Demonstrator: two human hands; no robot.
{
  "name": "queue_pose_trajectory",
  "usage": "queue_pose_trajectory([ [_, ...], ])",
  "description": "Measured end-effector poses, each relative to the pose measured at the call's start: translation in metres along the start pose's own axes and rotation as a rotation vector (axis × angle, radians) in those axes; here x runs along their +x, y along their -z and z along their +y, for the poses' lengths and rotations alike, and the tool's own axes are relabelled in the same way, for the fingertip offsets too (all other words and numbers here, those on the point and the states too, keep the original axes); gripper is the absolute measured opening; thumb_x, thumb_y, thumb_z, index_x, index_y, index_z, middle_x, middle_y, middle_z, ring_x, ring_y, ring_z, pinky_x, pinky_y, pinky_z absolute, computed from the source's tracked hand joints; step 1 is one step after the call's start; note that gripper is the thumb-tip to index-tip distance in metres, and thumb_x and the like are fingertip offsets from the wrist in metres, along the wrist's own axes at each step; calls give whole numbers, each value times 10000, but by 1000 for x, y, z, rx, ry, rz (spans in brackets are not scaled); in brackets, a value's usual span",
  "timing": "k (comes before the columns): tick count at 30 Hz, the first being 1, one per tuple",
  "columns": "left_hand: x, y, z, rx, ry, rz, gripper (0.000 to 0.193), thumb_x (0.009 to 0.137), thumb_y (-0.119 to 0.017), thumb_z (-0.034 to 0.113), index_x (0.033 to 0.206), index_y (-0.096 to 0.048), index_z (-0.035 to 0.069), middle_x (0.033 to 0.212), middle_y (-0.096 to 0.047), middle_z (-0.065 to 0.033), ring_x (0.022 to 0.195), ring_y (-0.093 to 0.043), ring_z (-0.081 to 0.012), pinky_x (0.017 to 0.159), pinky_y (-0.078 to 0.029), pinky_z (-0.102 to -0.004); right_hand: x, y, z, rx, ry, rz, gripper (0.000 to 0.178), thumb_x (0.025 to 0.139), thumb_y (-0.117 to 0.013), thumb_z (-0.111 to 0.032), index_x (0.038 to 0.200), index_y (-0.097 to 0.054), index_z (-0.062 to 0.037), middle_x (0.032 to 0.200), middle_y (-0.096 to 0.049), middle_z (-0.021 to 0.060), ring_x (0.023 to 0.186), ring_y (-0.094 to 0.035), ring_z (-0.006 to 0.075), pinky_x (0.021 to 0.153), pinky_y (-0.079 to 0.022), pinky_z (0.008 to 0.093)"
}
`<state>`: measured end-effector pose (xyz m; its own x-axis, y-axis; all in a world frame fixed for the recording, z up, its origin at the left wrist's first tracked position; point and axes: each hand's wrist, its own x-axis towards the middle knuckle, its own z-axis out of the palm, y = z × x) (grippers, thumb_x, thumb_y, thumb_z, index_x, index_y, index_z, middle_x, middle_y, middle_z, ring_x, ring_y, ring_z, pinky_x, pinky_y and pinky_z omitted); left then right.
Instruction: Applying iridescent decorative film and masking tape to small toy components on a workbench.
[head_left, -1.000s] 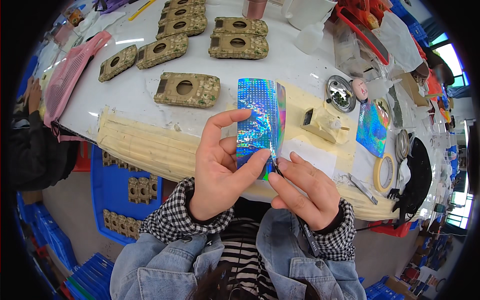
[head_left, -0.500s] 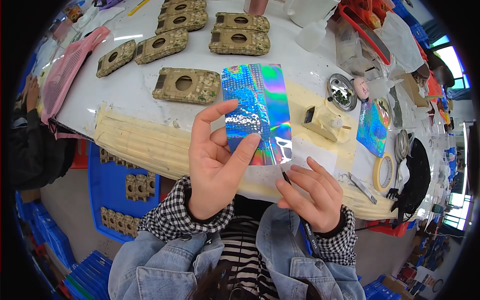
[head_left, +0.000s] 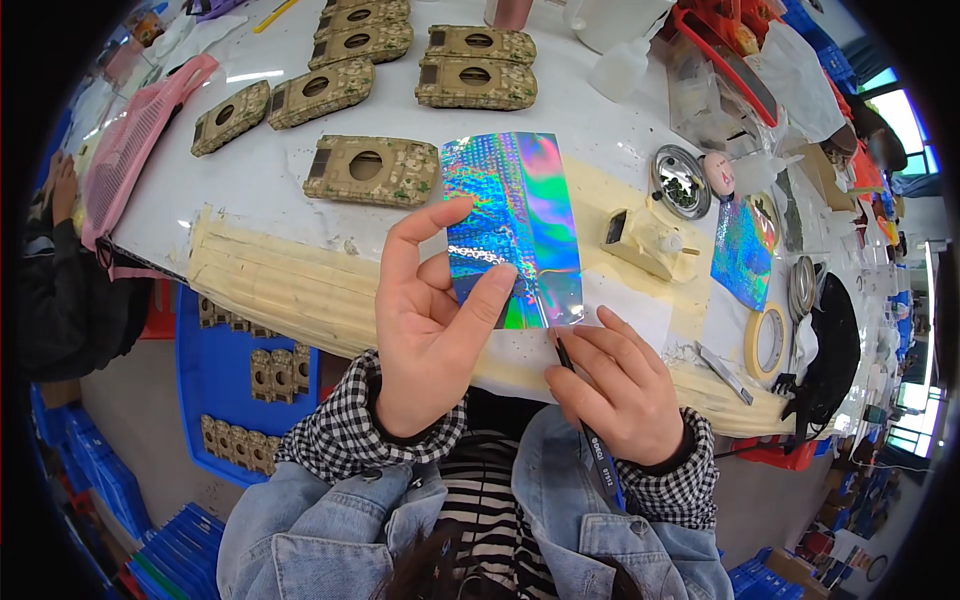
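My left hand point(head_left: 430, 320) pinches a shiny holographic sticker sheet point(head_left: 545, 220) between thumb and fingers, its face tilted up at me. The sheet shimmers blue, green and pink, with rows of small marks on its left part. In my right hand point(head_left: 625, 395) is a slim black pen-shaped tool point(head_left: 592, 440). Its thin tip is at the bottom edge of the sheet; whether they touch I cannot tell. Just beyond the left hand lies a camouflage model tank hull point(head_left: 370, 170) with a round hole.
More camouflage hulls point(head_left: 476, 82) stand at the back. To the right are a tan turret point(head_left: 650, 243), a round metal tin point(head_left: 683, 182) with small green bits, a second holographic sheet point(head_left: 742, 252), tweezers point(head_left: 724, 373) and a tape roll point(head_left: 767, 343). A blue tray point(head_left: 215, 375) with hulls sits below left.
The tool in my right hand has swung, so its long black shaft now shows below the fingers. The sheet has tilted slightly, shifting its colours. My left hand keeps its grip.
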<state>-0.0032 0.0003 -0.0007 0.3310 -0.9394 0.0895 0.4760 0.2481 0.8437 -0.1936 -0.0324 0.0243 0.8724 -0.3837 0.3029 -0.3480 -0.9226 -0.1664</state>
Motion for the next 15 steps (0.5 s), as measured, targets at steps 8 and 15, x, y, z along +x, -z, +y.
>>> queue_pose_trajectory([
  [8,0,1,-1,7,5,-1,466,922,-543,-44,1328,-320,5,1083,-647,-148,991,-618,-133,868,-510,-265,-6,3,3,54,-6,57,207,739,-646,-169,914,-602,-68,1027,-654,140,966,-617,277,953,-500,458],
  [15,-1,3,-3,8,0,-39,571,925,-521,-59,1409,-231,23,1145,-626,-168,1038,-612,-156,898,-494,-276,-14,19,4,76,-82,310,265,796,-654,-169,1025,-663,-36,977,-670,143,903,-639,295,885,-529,444],
])
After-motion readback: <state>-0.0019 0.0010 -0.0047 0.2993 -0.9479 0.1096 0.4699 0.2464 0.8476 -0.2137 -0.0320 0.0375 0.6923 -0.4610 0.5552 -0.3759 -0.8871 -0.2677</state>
